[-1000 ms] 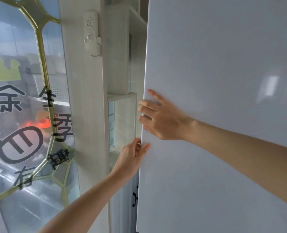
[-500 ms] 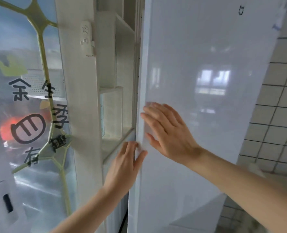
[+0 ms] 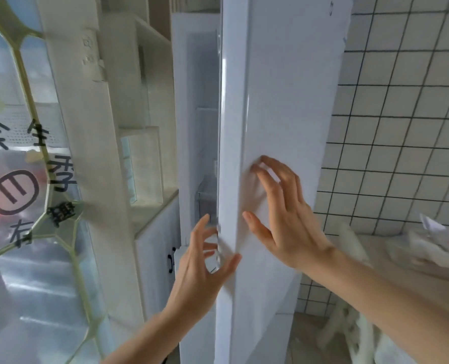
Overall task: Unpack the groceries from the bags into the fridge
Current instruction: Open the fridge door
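A tall white fridge door (image 3: pixel 278 101) stands partly open, seen almost edge-on in the middle of the view. Behind its edge a strip of the fridge's inside (image 3: pixel 205 132) shows, with pale shelves. My left hand (image 3: pixel 202 264) curls around the door's free edge, fingers behind it and thumb in front. My right hand (image 3: pixel 281 219) lies spread on the door's front face, fingertips touching it. A white plastic grocery bag (image 3: pixel 436 245) rests on a counter at the right. No grocery is in either hand.
A white shelf unit (image 3: pixel 144 143) with a low cabinet (image 3: pixel 157 253) stands left of the fridge. Further left is a glass pane (image 3: pixel 21 179) with black characters and gold framing. A white tiled wall (image 3: pixel 402 127) fills the right, above a beige counter (image 3: pixel 375 248).
The door has swung open toward me and to the right, so the fridge's inside now shows. Both hands stayed on the door, the left gripping its edge. The tiled wall and bag came into view.
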